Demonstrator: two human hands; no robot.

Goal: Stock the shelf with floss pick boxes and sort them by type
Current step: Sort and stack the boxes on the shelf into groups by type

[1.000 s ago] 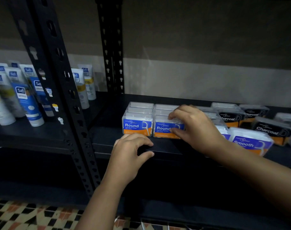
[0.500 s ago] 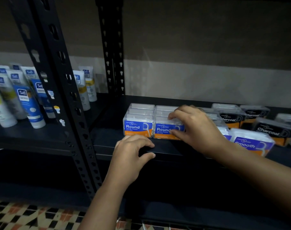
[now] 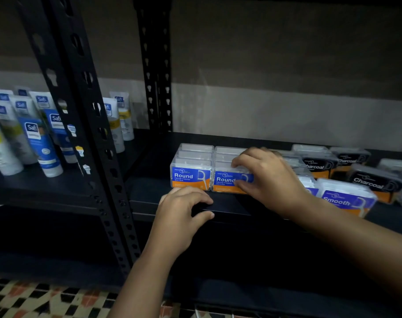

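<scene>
My right hand (image 3: 267,180) pinched the front Round box (image 3: 227,181) of the second row, thumb under its label and fingers over its lid, beside the first Round row (image 3: 191,177). My left hand (image 3: 179,214) curled over the shelf (image 3: 230,206) edge, holding nothing.

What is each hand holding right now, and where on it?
The right hand pinches the front Round floss box at its right end, fingers on top, thumb on the label. The left hand holds nothing.
</scene>
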